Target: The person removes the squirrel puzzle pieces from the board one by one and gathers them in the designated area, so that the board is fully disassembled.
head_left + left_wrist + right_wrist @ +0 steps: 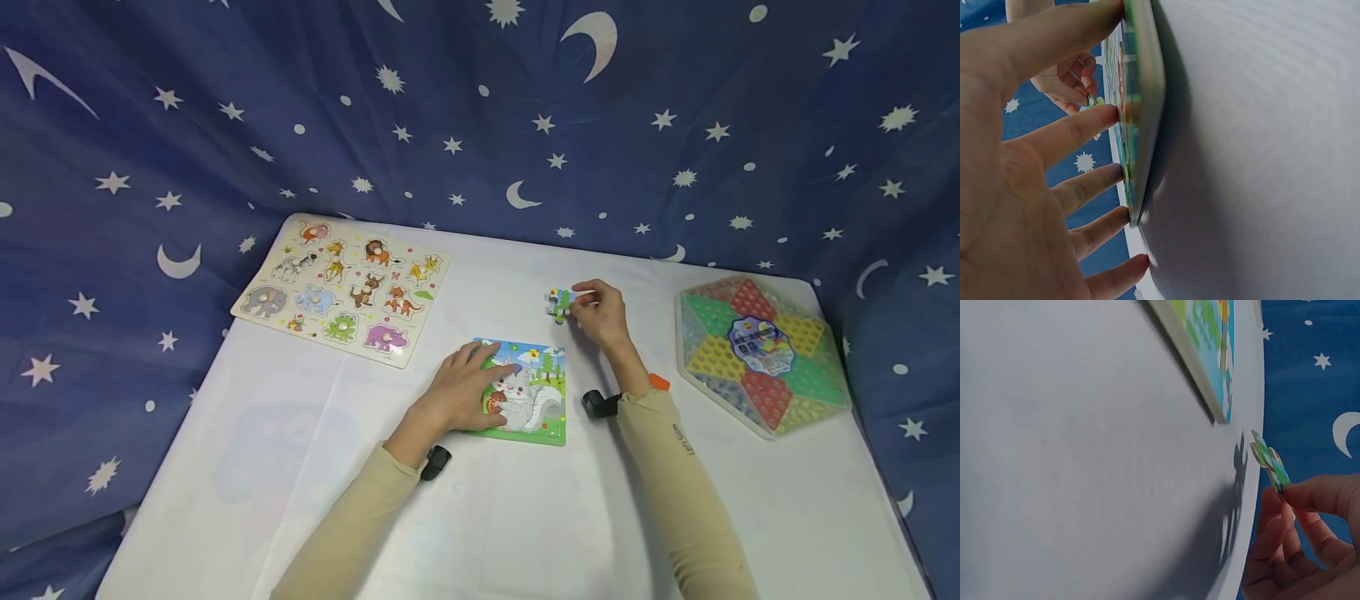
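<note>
A jigsaw puzzle (551, 427) with a grey-white squirrel picture lies in its tray on the table. Across its left part my left hand (467, 390) rests with fingers spread and fairly straight. The left wrist view shows the thumb and fingertips (1109, 114) along the puzzle's surface and edge, with one finger reaching past it. Beyond the puzzle's top right corner, my right hand (602, 315) pinches a knobbed green-and-blue jigsaw piece (559, 303) between thumb and fingers. In the right wrist view the piece (1266, 456) is tilted above the table and casts a shadow.
An animal knob puzzle board (352, 354) lies at the back left. To the right stands a hexagonal clear box (761, 350) of coloured pegboard-like pieces. A small orange item (659, 382) shows beside the right wrist. A blue star-patterned curtain (450, 100) borders the table.
</note>
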Available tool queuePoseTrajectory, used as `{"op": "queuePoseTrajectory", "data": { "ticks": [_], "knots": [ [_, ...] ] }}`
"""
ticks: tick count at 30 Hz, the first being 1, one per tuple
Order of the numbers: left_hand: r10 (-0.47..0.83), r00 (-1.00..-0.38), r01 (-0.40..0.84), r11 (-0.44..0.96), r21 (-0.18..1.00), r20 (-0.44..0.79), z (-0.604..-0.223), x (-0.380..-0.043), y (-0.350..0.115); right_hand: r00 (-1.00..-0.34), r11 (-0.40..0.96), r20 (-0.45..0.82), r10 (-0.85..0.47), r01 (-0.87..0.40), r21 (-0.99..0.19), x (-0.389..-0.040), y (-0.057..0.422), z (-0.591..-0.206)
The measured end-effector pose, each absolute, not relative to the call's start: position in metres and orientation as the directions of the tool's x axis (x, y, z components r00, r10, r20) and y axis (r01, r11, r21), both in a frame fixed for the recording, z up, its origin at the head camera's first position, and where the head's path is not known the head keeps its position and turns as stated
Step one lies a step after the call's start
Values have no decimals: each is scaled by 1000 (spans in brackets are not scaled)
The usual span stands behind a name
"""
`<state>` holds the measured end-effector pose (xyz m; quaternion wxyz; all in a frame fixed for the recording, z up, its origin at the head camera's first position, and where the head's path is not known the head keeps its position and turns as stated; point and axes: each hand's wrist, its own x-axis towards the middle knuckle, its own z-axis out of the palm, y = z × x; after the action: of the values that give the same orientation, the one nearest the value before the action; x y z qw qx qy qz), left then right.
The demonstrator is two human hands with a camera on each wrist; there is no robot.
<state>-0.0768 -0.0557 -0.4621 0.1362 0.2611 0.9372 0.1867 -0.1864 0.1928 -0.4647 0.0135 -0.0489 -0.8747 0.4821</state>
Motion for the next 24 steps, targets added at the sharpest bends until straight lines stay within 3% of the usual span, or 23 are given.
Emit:
{"op": "queuePoseTrajectory", "data": {
  "ticks": [15,24],
  "knots": [
    [541,-825,437,796,419,-166,-464,-77,-57,-989,552,-87,122,141,-822,-221,208,-465],
    [538,-826,441,801,404,-165,-462,-78,-57,-974,480,-143,174,210,-852,-238,222,-466]
  ]
}}
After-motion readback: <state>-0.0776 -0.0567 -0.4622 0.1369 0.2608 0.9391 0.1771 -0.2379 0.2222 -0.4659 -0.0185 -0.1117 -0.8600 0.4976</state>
